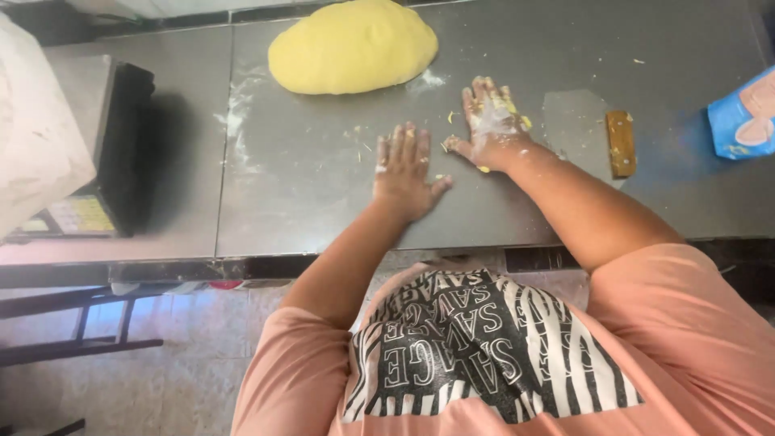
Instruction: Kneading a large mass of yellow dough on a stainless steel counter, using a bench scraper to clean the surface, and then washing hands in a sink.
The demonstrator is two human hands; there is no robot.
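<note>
Head view, looking down on a grey metal surface [323, 202].

Left hand [406, 171]: lies flat, palm down, on the surface, fingers straight and close together, pointing away from the body. Grip open, holding nothing. Flour and small yellow dough bits stick to the fingertips.

Right hand [491, 123]: also palm down on the surface, just beside the left hand and a little farther from the body. Fingers spread. Grip open, nothing held. The back of the hand and the fingers are heavily coated with white flour and yellow dough scraps.

Dough [353, 46]: one large, smooth, pale yellow mound, rounded oval in outline, resting on the surface at its far side. It lies beyond both hands and apart from them; neither hand touches it. The right hand is the nearer of the two.

Between the dough and the hands: flour smears [238, 113] and scattered yellow crumbs on the metal.

Right of the right hand: a scraper [593, 133] with a thin metal blade and a brownish handle, lying flat, near the wrist but not touched.

Far right edge: part of a blue bag [744, 113], cut off by the frame.

Left side: a weighing scale [97, 145] with a steel platform and a keypad front.
</note>
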